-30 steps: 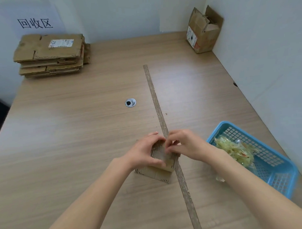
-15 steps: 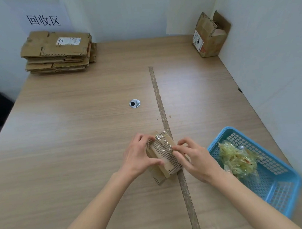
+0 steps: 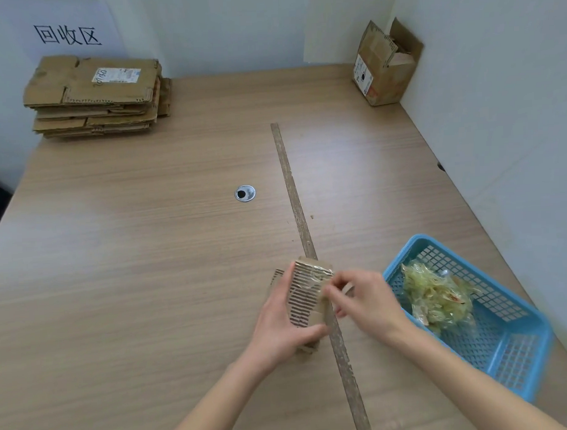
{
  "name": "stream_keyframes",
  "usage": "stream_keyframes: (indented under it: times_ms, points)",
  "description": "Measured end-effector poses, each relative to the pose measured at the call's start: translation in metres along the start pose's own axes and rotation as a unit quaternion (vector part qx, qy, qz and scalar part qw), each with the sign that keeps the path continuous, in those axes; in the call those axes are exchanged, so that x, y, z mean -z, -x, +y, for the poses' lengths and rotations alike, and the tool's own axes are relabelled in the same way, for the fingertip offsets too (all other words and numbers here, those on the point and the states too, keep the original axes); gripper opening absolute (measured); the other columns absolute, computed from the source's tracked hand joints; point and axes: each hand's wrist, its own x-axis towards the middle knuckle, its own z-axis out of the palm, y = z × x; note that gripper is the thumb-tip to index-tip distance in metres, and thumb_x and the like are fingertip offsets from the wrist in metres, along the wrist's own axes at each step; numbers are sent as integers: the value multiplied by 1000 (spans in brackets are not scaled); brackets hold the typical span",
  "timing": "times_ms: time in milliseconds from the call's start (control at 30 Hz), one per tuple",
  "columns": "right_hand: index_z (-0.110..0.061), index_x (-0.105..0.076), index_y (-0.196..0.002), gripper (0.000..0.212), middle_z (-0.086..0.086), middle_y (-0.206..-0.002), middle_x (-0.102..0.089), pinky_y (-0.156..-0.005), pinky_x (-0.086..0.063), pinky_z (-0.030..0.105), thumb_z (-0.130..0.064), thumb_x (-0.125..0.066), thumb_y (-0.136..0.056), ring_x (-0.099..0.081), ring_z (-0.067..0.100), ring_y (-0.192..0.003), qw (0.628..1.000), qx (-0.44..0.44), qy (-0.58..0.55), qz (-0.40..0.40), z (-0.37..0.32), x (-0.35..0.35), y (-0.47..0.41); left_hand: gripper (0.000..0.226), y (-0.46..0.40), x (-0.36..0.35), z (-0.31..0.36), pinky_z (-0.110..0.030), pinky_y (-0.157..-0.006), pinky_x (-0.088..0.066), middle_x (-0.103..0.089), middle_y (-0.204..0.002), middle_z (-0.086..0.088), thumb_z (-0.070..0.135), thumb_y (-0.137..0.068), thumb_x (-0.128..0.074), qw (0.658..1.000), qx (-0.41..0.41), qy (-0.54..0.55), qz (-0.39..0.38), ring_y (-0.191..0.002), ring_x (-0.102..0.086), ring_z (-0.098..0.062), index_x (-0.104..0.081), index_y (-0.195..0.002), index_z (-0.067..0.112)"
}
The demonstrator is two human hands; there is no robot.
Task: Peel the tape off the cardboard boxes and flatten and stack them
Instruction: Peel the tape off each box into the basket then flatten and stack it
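Note:
A small cardboard box (image 3: 306,294) with torn, ribbed top and shiny clear tape (image 3: 316,276) across its far end sits near the table's front, on the long seam strip. My left hand (image 3: 279,324) grips the box from its left side, thumb across the near end. My right hand (image 3: 365,300) is at the box's right edge, fingertips pinching at the tape there; it is blurred. A pile of flattened boxes (image 3: 94,92) lies at the far left corner. One open, unflattened box (image 3: 383,69) stands at the far right corner against the wall.
A blue plastic basket (image 3: 511,342) holding crumpled peeled tape (image 3: 436,296) sits at the right, close to my right forearm. A round metal grommet (image 3: 244,193) is in the table's middle. White walls bound the far and right sides; a paper sign hangs above the pile.
The box has been turned so its taped end faces away. My right hand has moved up along the right edge to the tape. My left hand shifted its grip lower.

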Motion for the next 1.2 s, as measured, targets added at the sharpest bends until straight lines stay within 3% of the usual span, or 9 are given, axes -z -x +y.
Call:
stream_keyframes:
  times_ms: [167,367,500,633,767,833,933,1033,1200]
  points:
    - [-19,-80,-86,10,-10,-62,-71,-67,-60,27,-29,-81,-85,-68,2,-56,982,-68,70,160,13,63,-44,125,-8,15,-5,-33,-118,-36,-44,-152,18,54,-53,-86,992,24,-35,-121,-137,-44,-2,-21,-160,40]
    - [-28,-78,-102,36,-12,-81,-78,-77,-54,17,-40,-91,-70,-74,0,-79,988,-141,-60,6,32,92,-43,111,-33,52,-1,-9,-88,-38,-54,-129,20,46,-56,-80,971,12,-159,-177,-115,-53,-3,-31,-156,38]
    - [-35,-70,-119,63,-12,-96,-78,-83,-48,21,-45,-93,-62,-73,0,-92,981,-158,-55,-102,38,118,-40,103,-46,66,5,-14,-75,-40,-56,-113,18,33,-64,-84,954,-3,-226,-195,-98,-53,-7,-36,-154,37]
    - [-30,-72,-119,56,-10,-104,-78,-88,-56,26,-38,-90,-67,-74,6,-93,987,-155,-11,-30,45,143,-41,102,-51,73,7,-22,-83,-46,-55,-114,17,29,-65,-85,952,5,-238,-190,-102,-54,-8,-36,-154,36]
    - [-30,-67,-124,42,-9,-121,-69,-98,-55,32,-26,-81,-84,-67,11,-109,993,-1,73,88,32,121,-31,105,-57,74,9,-24,-90,-46,-55,-125,14,30,-65,-86,942,8,-269,-200,-109,-52,-10,-33,-156,31]
    - [-30,-65,-127,38,-11,-130,-65,-107,-49,30,-26,-75,-91,-61,9,-121,987,139,85,10,14,80,-22,112,-61,69,16,-29,-106,-40,-48,-144,5,38,-66,-83,917,-8,-349,-193,-127,-46,-17,-23,-160,25]
    - [-23,-63,-137,44,-8,-149,-54,-119,-33,31,-31,-71,-94,-44,11,-142,929,271,208,-140,9,25,-13,120,-60,55,16,-37,-127,-6,-20,-165,-2,43,-70,-76,878,-67,-449,-152,-153,-15,-20,-5,-162,15]
    - [-18,-66,-132,38,-6,-146,-56,-110,-44,35,-24,-71,-94,-51,17,-136,920,278,233,-147,15,8,-13,112,-51,40,4,-39,-126,3,-25,-161,5,52,-72,-71,901,-126,-404,-100,-152,-16,-14,-11,-162,21]
    - [-18,-73,-109,24,-4,-113,-65,-86,-54,35,-27,-78,-87,-63,17,-103,896,307,285,-145,16,23,-20,102,-53,42,-9,-35,-116,-21,-45,-148,12,62,-71,-75,908,-175,-379,-39,-139,-39,-12,-31,-157,28]
